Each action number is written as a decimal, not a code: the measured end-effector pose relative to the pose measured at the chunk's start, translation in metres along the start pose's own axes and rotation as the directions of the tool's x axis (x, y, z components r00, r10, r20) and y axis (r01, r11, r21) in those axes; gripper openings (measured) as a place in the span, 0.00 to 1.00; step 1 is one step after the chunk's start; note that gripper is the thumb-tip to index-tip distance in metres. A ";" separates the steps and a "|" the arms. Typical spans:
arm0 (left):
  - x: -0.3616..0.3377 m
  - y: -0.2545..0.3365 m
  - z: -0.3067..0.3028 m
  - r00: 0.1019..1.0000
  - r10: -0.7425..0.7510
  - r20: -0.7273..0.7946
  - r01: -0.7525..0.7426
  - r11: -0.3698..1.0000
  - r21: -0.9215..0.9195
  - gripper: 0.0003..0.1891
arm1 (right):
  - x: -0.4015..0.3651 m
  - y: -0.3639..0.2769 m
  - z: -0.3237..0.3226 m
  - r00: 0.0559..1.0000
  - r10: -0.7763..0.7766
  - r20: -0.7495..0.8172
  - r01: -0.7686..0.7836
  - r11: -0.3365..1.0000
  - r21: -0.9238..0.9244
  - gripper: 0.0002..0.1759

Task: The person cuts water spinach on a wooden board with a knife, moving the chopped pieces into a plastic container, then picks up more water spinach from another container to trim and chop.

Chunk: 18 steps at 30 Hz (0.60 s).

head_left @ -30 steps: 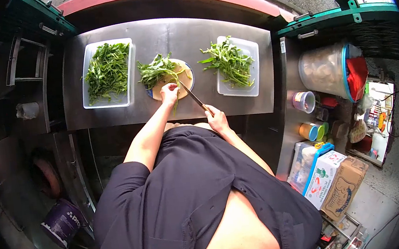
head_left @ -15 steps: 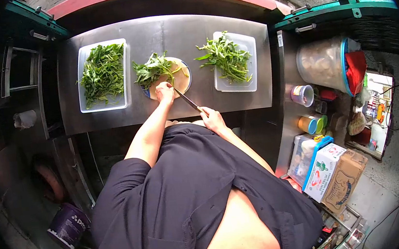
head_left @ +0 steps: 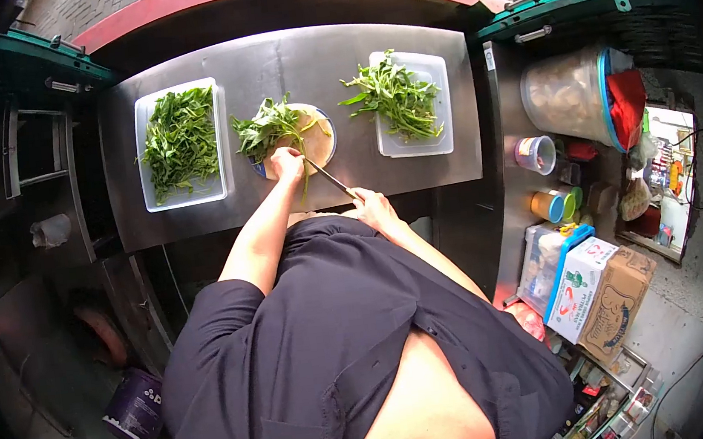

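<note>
My right hand (head_left: pixel 374 209) is wrapped round the handle of a knife (head_left: pixel 329 177), whose blade points up and left to the near edge of a round cutting board (head_left: pixel 322 144). Against the board, my left hand (head_left: pixel 287 164) is closed on the stems of a bunch of leafy greens (head_left: pixel 267 129). The leaves spread over the board's left side, and one stem hangs below the blade. My left fingertips are close beside the knife tip.
A white tray (head_left: pixel 222 169) heaped with leafy greens lies on the left of the metal table (head_left: pixel 284 64). Another tray (head_left: pixel 436 147), also with greens, lies on the right. Several tubs, a large clear bucket (head_left: pixel 562 99) and a cardboard box (head_left: pixel 617 299) stand along the right side.
A green stem now hangs below the knife near my left hand. Both hands keep nearly the same place, while the whole view has shifted slightly.
</note>
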<state>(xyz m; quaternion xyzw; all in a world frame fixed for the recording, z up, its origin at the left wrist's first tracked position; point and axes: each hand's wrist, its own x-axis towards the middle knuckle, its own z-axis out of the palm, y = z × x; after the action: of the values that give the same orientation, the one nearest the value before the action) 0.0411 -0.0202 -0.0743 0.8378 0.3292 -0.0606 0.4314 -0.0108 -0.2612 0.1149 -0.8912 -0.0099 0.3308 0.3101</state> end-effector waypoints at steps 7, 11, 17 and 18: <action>0.004 0.003 -0.003 0.997 -0.078 0.028 0.079 0.997 -0.022 0.07 | -0.009 0.002 -0.010 0.985 -0.149 -0.092 0.145 0.988 -0.050 0.16; 0.001 0.019 -0.020 0.994 -0.087 0.070 0.080 0.992 0.094 0.12 | -0.001 -0.001 -0.008 0.985 -0.114 -0.131 0.114 0.993 -0.009 0.17; -0.004 0.032 -0.023 0.998 -0.009 0.064 -0.004 0.981 0.193 0.14 | 0.015 -0.004 -0.007 0.968 -0.144 -0.208 0.153 0.988 0.027 0.18; -0.006 0.037 -0.024 0.998 -0.009 0.062 -0.003 0.981 0.193 0.14 | 0.016 -0.003 -0.007 0.958 -0.174 -0.227 0.185 0.982 0.029 0.18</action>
<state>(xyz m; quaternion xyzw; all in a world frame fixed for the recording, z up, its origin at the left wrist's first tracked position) 0.0541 -0.0200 -0.0320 0.8729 0.3093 -0.1193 0.3580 0.0062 -0.2587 0.1112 -0.9102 -0.0475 0.1989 0.3601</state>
